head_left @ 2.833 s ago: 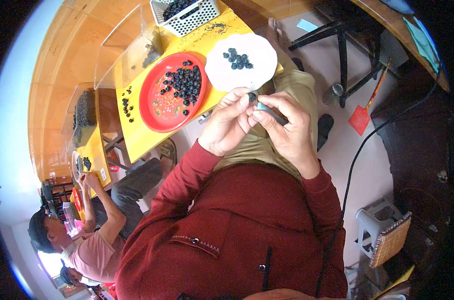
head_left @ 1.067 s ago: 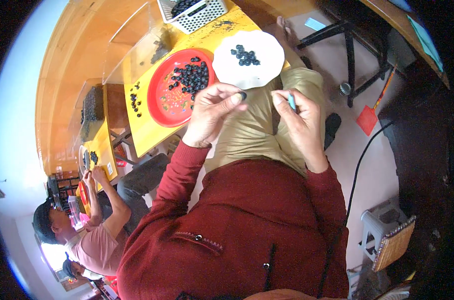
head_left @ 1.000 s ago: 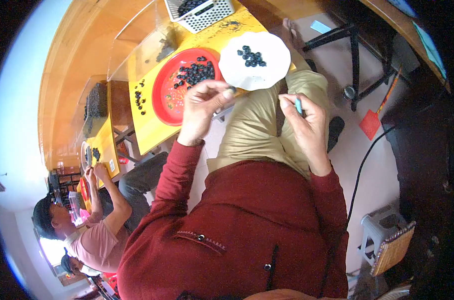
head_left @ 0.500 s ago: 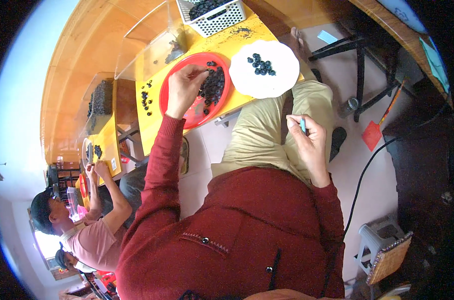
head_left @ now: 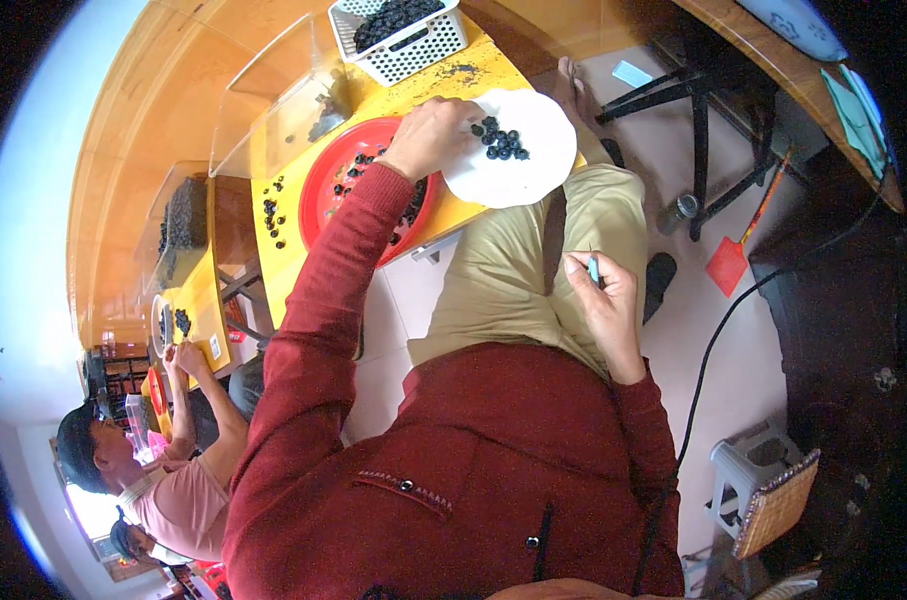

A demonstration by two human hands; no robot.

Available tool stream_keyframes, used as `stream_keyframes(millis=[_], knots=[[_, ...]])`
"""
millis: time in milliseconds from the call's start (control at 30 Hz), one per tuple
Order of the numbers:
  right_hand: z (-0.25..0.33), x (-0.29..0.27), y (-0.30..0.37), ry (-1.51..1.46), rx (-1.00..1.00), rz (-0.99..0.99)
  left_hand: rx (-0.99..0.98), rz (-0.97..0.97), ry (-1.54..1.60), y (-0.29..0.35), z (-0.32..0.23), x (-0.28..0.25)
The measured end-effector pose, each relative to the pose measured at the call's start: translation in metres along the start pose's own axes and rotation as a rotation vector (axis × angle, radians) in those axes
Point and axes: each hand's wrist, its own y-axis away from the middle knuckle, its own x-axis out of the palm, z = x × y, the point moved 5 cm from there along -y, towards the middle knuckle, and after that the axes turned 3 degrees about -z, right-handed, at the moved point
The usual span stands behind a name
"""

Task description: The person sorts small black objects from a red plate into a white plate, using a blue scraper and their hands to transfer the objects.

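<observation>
My left hand (head_left: pixel 432 138) is closed, reaching across a round red tray (head_left: pixel 319 190) to the left rim of a scalloped white plate (head_left: pixel 549 125). Its fingertips are beside the small black round beads (head_left: pixel 506 145) grouped on the plate; whatever they pinch, I cannot make out. More dark beads (head_left: pixel 411 208) lie in the tray, partly covered by my hand and sleeve. Above my lap, my right hand (head_left: pixel 612 300) is shut on a small teal-handled tool (head_left: pixel 594 268), whose thin tip points away from me.
A white perforated basket (head_left: pixel 404 62) full of black pieces stands at the table's far end. Loose beads (head_left: pixel 271 215) lie left of the tray, near a clear plastic bin (head_left: pixel 264 100). A co-worker (head_left: pixel 179 480) sits at the left; a grey stool (head_left: pixel 749 470) stands at the right.
My left hand has moved right, from over the red tray to the white plate's edge. My right hand still holds the tool, nearly in place. The whole view has shifted slightly.
</observation>
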Motion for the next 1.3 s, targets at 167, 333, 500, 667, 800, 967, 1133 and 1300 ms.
stream_keyframes(millis=[167,333,500,667,800,967,1133,1300], knots=[[0.002,-0.003,0.0,0.029,0.03,0.0,-0.06,0.12,-0.074,-0.01,0.003,0.01],[0.0,-0.004,-0.001,0.009,0.058,0.002,-0.017,0.122,-0.052,-0.007,0.005,0.014],[-0.001,-0.005,0.0,-0.022,0.114,-0.025,0.009,0.071,0.096,0.0,-0.01,-0.001],[0.008,0.002,-0.004,-0.056,0.11,-0.024,0.013,-0.008,0.35,0.019,-0.009,-0.012],[0.001,0.002,-0.005,-0.025,0.108,-0.022,-0.2,0.012,0.948,0.033,-0.01,-0.017],[0.002,0.006,-0.004,-0.053,0.133,-0.036,-0.286,-0.095,1.269,0.061,-0.027,-0.028],[0.019,0.012,-0.009,0.035,0.114,-0.023,-0.35,-0.235,1.645,0.092,-0.045,-0.017],[0.043,0.032,-0.016,0.136,0.076,0.0,-0.367,-0.347,2.061,0.112,-0.046,-0.001]])
